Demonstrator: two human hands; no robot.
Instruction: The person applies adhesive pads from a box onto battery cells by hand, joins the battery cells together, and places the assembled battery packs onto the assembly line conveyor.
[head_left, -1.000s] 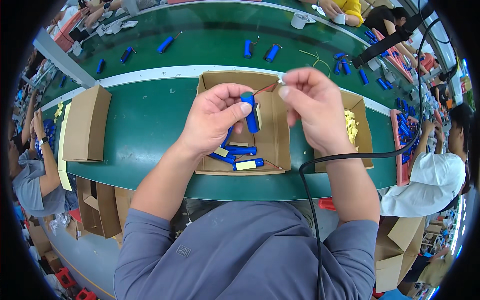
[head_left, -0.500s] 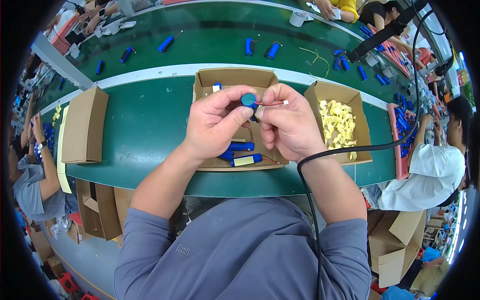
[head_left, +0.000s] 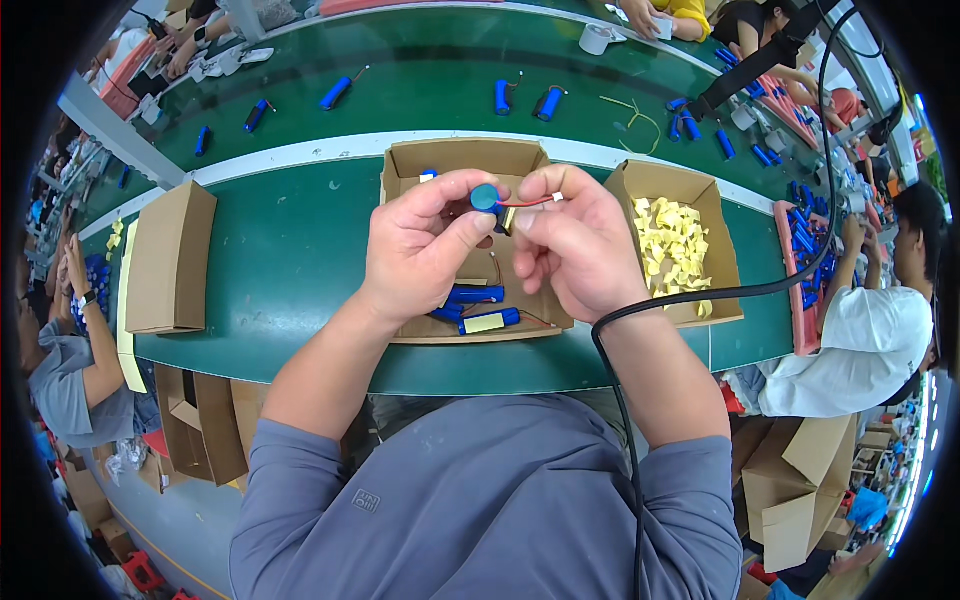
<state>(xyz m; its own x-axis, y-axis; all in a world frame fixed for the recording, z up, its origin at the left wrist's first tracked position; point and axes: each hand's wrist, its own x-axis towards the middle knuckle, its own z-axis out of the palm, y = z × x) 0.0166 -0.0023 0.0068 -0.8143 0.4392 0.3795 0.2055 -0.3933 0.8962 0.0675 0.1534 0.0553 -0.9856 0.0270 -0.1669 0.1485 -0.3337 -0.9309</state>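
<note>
My left hand (head_left: 425, 235) is closed around a blue cylindrical battery pack (head_left: 487, 198), its round teal end turned up toward me. A red and dark wire lead runs rightward from the pack to a small white connector (head_left: 558, 197), across the fingers of my right hand (head_left: 575, 235). Right thumb and fingers are pinched at the pack's side, where a pale yellow strip (head_left: 508, 219) shows; the fingers partly hide it. Below both hands stands an open cardboard box (head_left: 470, 153) with several blue battery packs (head_left: 490, 321) in it, some bearing pale yellow strips.
Crumpled yellow paper pieces (head_left: 672, 240) fill a second cardboard box (head_left: 722, 265) on the right. A closed-looking carton (head_left: 170, 258) stands left. A black cable (head_left: 700, 299) crosses my right forearm. Beyond the white rail, battery packs (head_left: 548, 103) lie on a green surface; co-workers sit around.
Both hands have shifted slightly left with the battery pack. My right thumb has drawn a little away from the pack, and the yellow strip now shows between them.
</note>
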